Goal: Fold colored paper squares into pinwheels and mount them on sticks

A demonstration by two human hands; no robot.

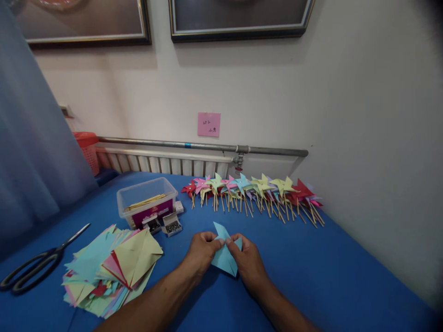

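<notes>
Between my two hands is a light blue paper square [224, 259], cut and partly folded into a pinwheel shape. My left hand [204, 249] pinches its upper left side, thumb on top. My right hand [247, 258] grips the right side, its thumb pressed near the middle of the paper. One pointed corner sticks up between the hands. To the left lies a pile of coloured paper squares [93, 251], pale yellow and blue on top. Two small open boxes of pins [172, 225] stand beyond my left hand.
A clear plastic tub [138, 190] holds thin wooden sticks [145, 202]. Finished paper pinwheels [242, 182] on sticks lie in a row along the wall. Black-handled scissors [41, 265] rest at the left on the blue table cover [311, 276]. A red basket [88, 150] stands at the back left.
</notes>
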